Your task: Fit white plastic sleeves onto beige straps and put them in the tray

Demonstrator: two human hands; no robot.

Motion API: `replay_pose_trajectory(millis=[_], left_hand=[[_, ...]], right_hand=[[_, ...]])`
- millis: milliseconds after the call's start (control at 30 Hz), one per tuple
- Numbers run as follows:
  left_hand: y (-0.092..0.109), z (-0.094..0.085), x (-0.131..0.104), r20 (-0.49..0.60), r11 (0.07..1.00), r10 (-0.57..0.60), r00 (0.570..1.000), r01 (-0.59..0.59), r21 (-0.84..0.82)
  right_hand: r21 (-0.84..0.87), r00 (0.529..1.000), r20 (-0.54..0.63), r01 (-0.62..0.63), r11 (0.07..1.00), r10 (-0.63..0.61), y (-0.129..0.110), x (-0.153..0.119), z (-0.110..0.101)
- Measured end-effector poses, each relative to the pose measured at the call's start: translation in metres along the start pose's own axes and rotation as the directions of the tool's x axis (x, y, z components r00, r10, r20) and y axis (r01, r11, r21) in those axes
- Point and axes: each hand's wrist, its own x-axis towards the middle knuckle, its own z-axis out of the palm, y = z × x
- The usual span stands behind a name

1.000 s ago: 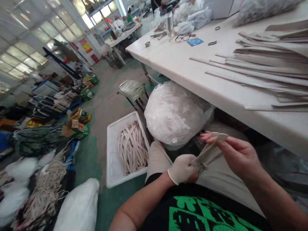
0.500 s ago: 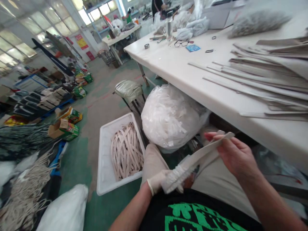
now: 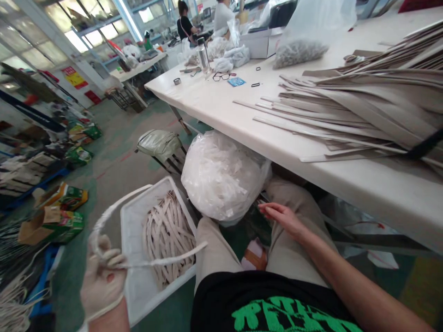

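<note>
My left hand (image 3: 104, 281), in a pale glove with a hole, is closed around the middle of a beige strap (image 3: 119, 200). One end of the strap arcs up past the bin's corner, while the other stretches right toward my left knee. Beneath that hand's right side stands a white plastic bin (image 3: 138, 302) with a heap of similar beige straps (image 3: 169, 235) inside. My bare right hand (image 3: 282, 219) hovers by my right knee, fingers loosely stretched toward the left, with nothing visible in them.
A big clear bag of white scraps (image 3: 224, 177) sits under the edge of the white table (image 3: 214, 108). On the table lie long beige strips (image 3: 363, 110), glasses (image 3: 223, 77) and a bottle (image 3: 203, 57). A covered stool (image 3: 159, 143) stands behind the bin. Other people (image 3: 187, 25) work farther back.
The strap has left my right hand. My left hand has carried it from my lap leftward to the bin's left side. My right hand has moved left and down toward my knee.
</note>
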Motion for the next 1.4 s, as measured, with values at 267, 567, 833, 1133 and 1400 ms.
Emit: replay_pose_trajectory(millis=[267,567,833,1133,1400], left_hand=[[0.039,-0.001,0.074,-0.047,0.329,0.389,0.920,-0.091,0.940],[-0.172,0.123,0.030,0.538,0.503,-0.048,0.842,-0.445,0.741],[-0.247,0.183,0.039,0.429,0.318,-0.143,0.892,-0.369,0.873],[-0.253,0.178,0.047,0.351,0.408,-0.197,0.915,-0.249,0.878],[-0.245,0.148,0.018,0.349,0.716,-0.306,0.886,-0.027,0.697]], right_hand=[[-0.169,0.989,0.146,0.001,0.986,0.024,0.010,0.010,0.008],[-0.141,0.982,0.176,-0.038,0.989,0.063,0.010,0.010,0.013],[0.020,0.974,0.168,-0.155,0.988,0.150,0.008,0.014,0.012],[0.054,0.966,0.177,-0.199,0.978,0.187,0.010,0.019,0.017],[-0.030,0.969,0.179,-0.169,0.985,0.171,0.016,0.022,0.020]])
